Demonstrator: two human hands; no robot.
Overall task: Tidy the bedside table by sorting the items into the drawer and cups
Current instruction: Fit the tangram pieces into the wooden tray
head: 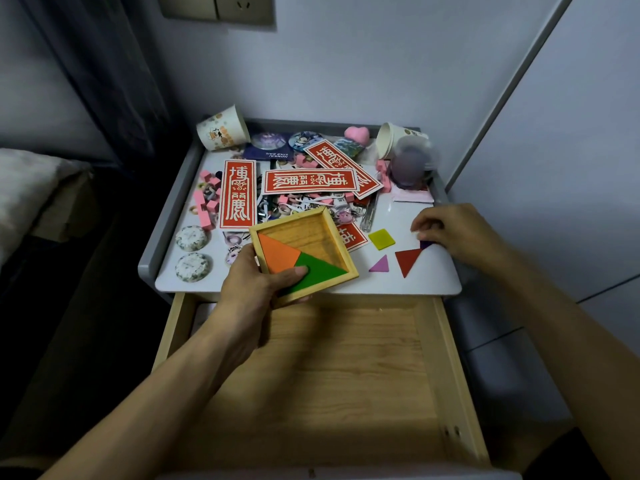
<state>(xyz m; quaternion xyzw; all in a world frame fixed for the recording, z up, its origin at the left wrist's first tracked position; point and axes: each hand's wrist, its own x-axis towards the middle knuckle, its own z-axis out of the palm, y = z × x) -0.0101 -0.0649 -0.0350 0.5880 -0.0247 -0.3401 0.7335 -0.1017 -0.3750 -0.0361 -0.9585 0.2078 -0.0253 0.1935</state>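
My left hand (258, 282) grips a square wooden tangram tray (304, 252) at its near corner, thumb on the green triangle (320, 270); an orange triangle (277, 252) lies beside it in the tray. My right hand (457, 233) rests on the white tabletop (433, 278), fingers curled over a dark purple piece (425, 244). Loose on the table lie a yellow square (381, 239), a pink triangle (380, 264) and a red triangle (408, 259). The wooden drawer (346, 368) below is pulled out. Two paper cups lie tipped at the back, one left (221, 129), one right (393, 138).
Red printed cards (237, 194), pink blocks (204, 202), round badges (192, 239), rings and a pink heart (356, 133) clutter the table's back and left. A purple blurred object (412, 166) stands at the right rear. Walls close in behind and right; a bed lies left.
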